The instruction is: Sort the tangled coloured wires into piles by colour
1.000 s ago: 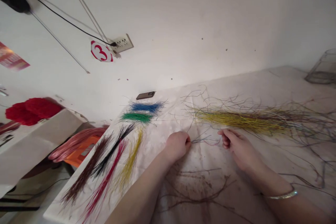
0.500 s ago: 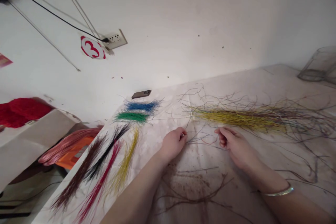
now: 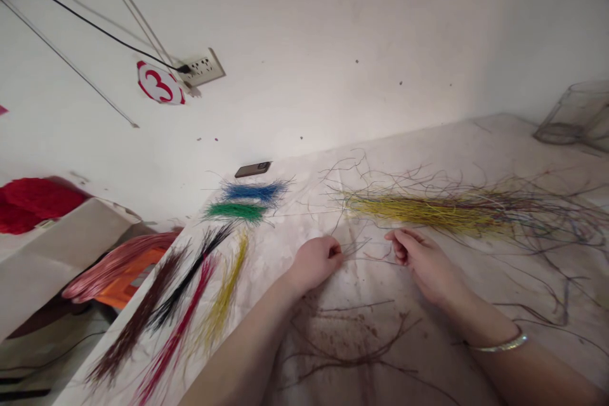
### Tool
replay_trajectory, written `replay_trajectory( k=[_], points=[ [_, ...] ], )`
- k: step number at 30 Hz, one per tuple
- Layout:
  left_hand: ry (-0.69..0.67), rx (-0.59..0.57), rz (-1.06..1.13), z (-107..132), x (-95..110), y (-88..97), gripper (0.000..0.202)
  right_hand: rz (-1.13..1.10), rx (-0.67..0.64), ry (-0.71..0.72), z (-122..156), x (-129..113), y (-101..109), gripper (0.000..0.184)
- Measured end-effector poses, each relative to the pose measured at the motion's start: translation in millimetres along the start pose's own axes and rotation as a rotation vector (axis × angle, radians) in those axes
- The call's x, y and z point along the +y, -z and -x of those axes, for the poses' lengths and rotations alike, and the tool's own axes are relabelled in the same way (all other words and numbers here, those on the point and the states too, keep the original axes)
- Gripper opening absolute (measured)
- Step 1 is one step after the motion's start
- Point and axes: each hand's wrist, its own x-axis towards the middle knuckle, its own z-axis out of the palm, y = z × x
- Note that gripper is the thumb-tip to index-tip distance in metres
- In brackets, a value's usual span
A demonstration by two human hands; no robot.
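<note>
My left hand (image 3: 314, 261) is curled into a loose fist on the white-covered table (image 3: 428, 330) and pinches the ends of a few thin wires (image 3: 366, 252). My right hand (image 3: 421, 260), with a bangle on the wrist, is closed too, thumb against fingers, on the other end of those strands. Just beyond both hands lies a long tangled heap of mostly yellow wires (image 3: 428, 210). To my left lie sorted bundles: blue (image 3: 254, 191), green (image 3: 234, 210), black (image 3: 190, 276), brown (image 3: 137, 323), red (image 3: 178, 330) and yellow (image 3: 223, 295).
A dark phone (image 3: 252, 169) lies near the wall behind the blue bundle. A wall socket (image 3: 200, 68) and a round sign with a 3 (image 3: 159, 84) are on the wall. A pink coil (image 3: 114, 263), cardboard box (image 3: 52, 254), red material (image 3: 28, 203) at left; wire basket (image 3: 578, 117) at far right.
The view has drifted slightly, so everything sits a little further left. Both hands stay closed on the thin strands and have come a bit closer together.
</note>
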Motion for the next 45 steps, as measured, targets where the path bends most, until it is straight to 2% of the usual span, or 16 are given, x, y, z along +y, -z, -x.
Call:
replay_trajectory(
  k=[6,13,20,22,23,27,29,31,36,41,43,45],
  points=[
    [0.020,-0.047,0.439,5.3,-5.3,11.8,0.018,-0.006,0.001,-0.010,0.4,-1.6,-1.1,0.021],
    [0.077,-0.103,0.839,11.4,-0.4,9.6,0.005,0.014,-0.020,-0.003,2.4,-2.4,0.2,0.021],
    [0.155,-0.108,1.149,7.5,-3.7,7.3,0.026,0.036,-0.026,-0.011,3.1,-6.3,-1.3,0.021],
    [0.215,-0.095,1.119,5.7,-5.6,7.1,0.023,0.047,-0.029,-0.005,3.3,-6.7,-1.7,0.022],
    [0.229,-0.058,1.033,5.0,-6.4,7.0,0.020,0.052,-0.027,-0.005,3.4,-6.7,-1.8,0.022],
    [0.162,0.158,0.421,3.1,-5.8,4.9,0.013,0.071,-0.017,-0.013,3.3,-5.9,-1.8,0.022],
    [0.133,0.153,0.170,2.4,-2.7,1.6,0.015,0.072,-0.018,-0.013,3.1,-5.3,-1.8,0.022],
    [0.123,0.116,0.051,1.5,1.3,-2.7,0.016,0.069,-0.022,-0.016,3.2,-5.4,-2.1,0.022],
    [0.079,0.080,0.055,-1.4,4.9,-9.1,0.011,0.072,-0.026,-0.037,3.9,-7.4,-3.2,0.022],
    [0.064,0.114,0.170,-1.4,-5.6,0.8,0.012,0.108,-0.037,-0.020,4.3,-8.5,-3.1,0.021],
    [0.088,0.154,0.319,-0.7,-9.8,7.8,0.014,0.120,-0.041,-0.017,4.4,-8.6,-3.1,0.021],
    [0.127,0.227,0.565,-0.3,-12.3,14.3,0.013,0.131,-0.042,-0.012,4.5,-8.4,-3.1,0.022]
  ],
)
